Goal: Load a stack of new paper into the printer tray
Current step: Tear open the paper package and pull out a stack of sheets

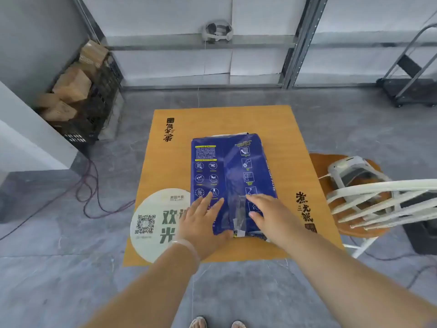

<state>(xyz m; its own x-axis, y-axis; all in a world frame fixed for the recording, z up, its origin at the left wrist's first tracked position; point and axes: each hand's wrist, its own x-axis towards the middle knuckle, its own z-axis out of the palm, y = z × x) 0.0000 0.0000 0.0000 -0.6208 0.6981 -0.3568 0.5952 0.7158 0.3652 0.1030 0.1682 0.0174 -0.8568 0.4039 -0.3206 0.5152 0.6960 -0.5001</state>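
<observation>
A blue wrapped ream of paper lies flat on a small orange-brown table, its long side running away from me. White sheet edges show at its far end, and torn wrapper with tape shows at the near end. My left hand rests palm down on the ream's near left corner, fingers spread. My right hand lies flat on the near right part, fingers apart and pointing left. Neither hand grips anything. No printer tray is in view.
A round white sticker with a QR code covers the table's near left corner. A white-backed chair holding a grey device stands at the right. Crates with cardboard boxes stand far left; cables lie on the floor.
</observation>
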